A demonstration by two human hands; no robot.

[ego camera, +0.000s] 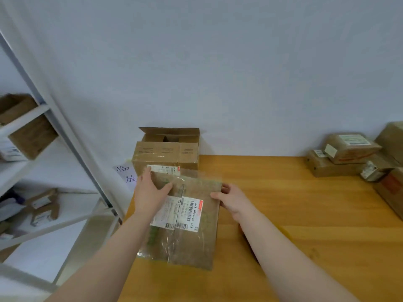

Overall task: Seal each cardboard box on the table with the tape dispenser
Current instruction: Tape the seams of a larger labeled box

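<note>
as left hand [150, 192] lies flat, right hand [232, 198] holds box [196, 245] labelled 642 m003-00 163

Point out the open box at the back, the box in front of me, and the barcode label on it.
open box [166, 151]: head view, on its printed front.
front box [196, 247]: head view, on the top, near the close edge.
label [190, 214]: head view, on the barcode half right of the seam.

I face a plain pale grey-white wall [218, 62] filling the upper frame under soft, even light. My orange-brown wooden table [294, 203] spreads across the lower right. A white metal shelving rack [74, 149] slants down the left side, with a handwritten white paper note [125, 176] beside it.
</note>
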